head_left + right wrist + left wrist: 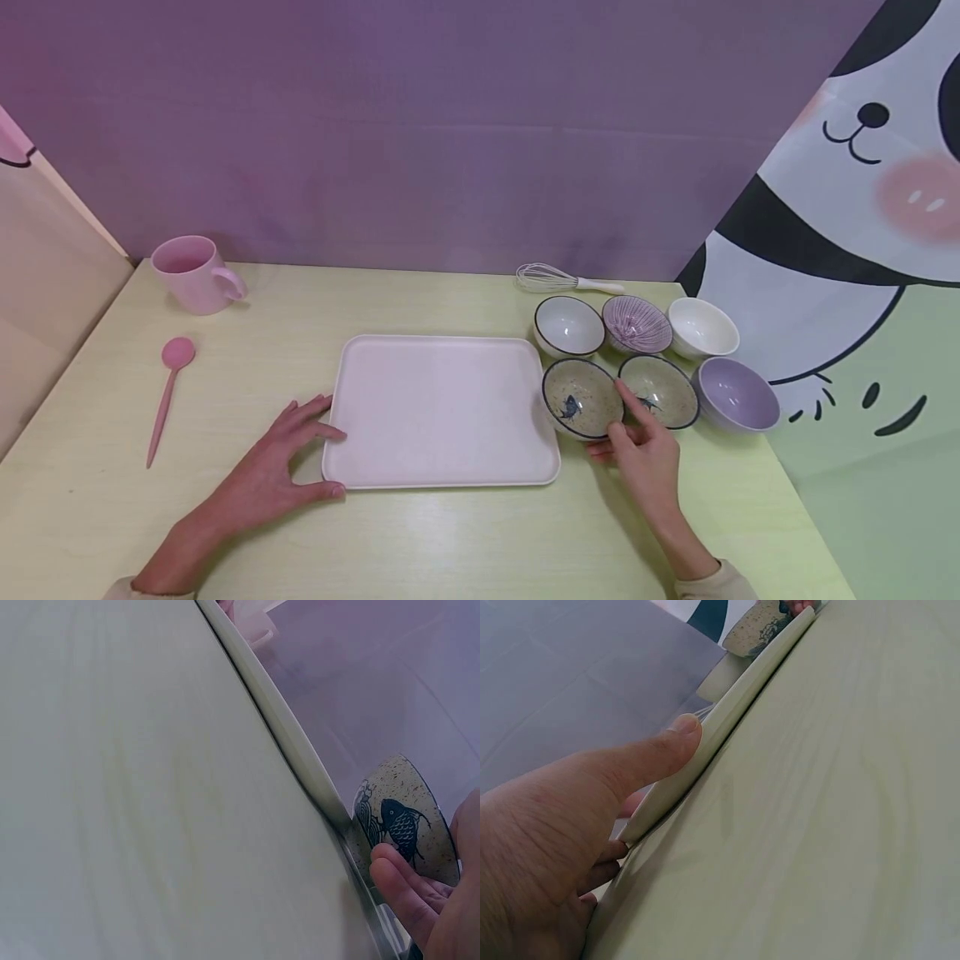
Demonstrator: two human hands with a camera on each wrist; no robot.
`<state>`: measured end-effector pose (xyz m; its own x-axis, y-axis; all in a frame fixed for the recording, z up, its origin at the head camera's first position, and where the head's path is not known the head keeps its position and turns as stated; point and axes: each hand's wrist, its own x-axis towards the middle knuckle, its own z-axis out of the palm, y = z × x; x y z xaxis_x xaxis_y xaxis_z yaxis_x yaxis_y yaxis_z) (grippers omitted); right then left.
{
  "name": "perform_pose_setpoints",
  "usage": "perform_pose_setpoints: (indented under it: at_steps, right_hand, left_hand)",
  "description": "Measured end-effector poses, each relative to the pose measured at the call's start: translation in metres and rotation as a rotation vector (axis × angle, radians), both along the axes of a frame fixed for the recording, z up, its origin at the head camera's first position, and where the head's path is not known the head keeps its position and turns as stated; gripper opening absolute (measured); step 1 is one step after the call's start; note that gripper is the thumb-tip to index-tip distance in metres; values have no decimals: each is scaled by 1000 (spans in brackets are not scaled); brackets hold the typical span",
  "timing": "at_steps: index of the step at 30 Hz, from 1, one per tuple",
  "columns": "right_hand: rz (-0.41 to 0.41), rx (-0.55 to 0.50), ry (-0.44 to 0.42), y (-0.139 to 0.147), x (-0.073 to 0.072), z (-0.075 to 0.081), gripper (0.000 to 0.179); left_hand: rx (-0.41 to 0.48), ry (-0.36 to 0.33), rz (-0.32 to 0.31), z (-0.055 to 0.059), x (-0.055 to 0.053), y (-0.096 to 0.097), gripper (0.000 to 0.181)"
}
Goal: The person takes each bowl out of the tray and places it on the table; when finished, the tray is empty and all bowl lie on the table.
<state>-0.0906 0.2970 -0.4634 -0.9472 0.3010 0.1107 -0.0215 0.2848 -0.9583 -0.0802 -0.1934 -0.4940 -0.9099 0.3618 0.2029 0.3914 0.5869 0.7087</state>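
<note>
A pale pink rectangular tray [442, 412] lies on the table in front of me. At its left end my left hand [273, 458] is spread, with fingertips at the side rim and the thumb by the near corner. The left wrist view shows that thumb [667, 750] along the tray's edge. Against the tray's right edge is a speckled bowl [573, 392] with a dark rim and a blue fish inside. My right hand [645, 458] grips its right side, index finger along the rim. In the right wrist view a fish pattern marks the bowl's outside [409, 825].
Behind and right of the gripped bowl stand a second speckled bowl [660, 392], a white dark-rimmed bowl [568, 325], a purple-striped bowl [637, 323], a plain white bowl [703, 327] and a lilac bowl [738, 393]. A whisk [570, 279], pink mug [195, 279] and pink spoon [168, 392] lie around.
</note>
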Motion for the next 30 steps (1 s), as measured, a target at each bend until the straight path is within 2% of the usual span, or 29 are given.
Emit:
perform_pose_setpoints:
  at_steps: [2,6,16,21,30]
  right_hand:
    - [2,0,5,-1,0,0,69]
    - [7,-2,15,-3,-1,0,69]
    - [-21,18,1,-3,-2,1,67]
    - [7,11,-2,-4,-3,1,67]
    - [65,147,1,-2,0,4,64]
  left_hand:
    - [-18,2,16,1,0,-1,51]
    - [-50,10,36,2,1,-3,49]
    - [-39,-4,37,2,1,-5,50]
    - [-42,-11,33,4,1,-7,50]
    - [-27,-33,27,0,1,-8,50]
